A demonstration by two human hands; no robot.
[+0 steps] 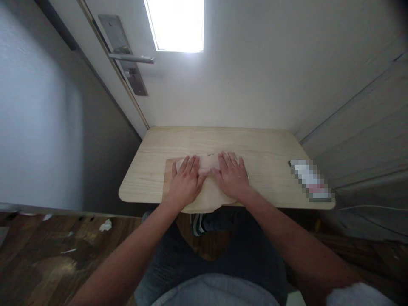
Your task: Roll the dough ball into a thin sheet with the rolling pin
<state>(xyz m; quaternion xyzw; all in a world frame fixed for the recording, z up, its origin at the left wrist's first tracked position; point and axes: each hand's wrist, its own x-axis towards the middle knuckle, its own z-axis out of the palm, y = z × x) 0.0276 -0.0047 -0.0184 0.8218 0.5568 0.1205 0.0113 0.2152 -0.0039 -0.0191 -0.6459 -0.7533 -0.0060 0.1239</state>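
Note:
A pale, soft-looking sheet [212, 191] lies at the table's front edge, its lower end hanging slightly over. Its far part forms a pinkish band [208, 162] between my hands; whether this is cloth, dough or something else I cannot tell. On the left end of the band my left hand [186, 178] presses flat with fingers stretched out. My right hand [231, 174] lies the same way on the right end, fingers spread. The two thumbs point toward each other. A light brown flat piece [167, 178] shows under the left side. Something with a thin shiny rim peeks out beside my right hand.
The light wooden table [267, 144] stands against a white door with a metal handle [132, 57] and a bright window pane. At the table's right end lies a blurred-out, phone-like flat object [310, 180]. Crumpled white paper [106, 225] is on the floor, lower left.

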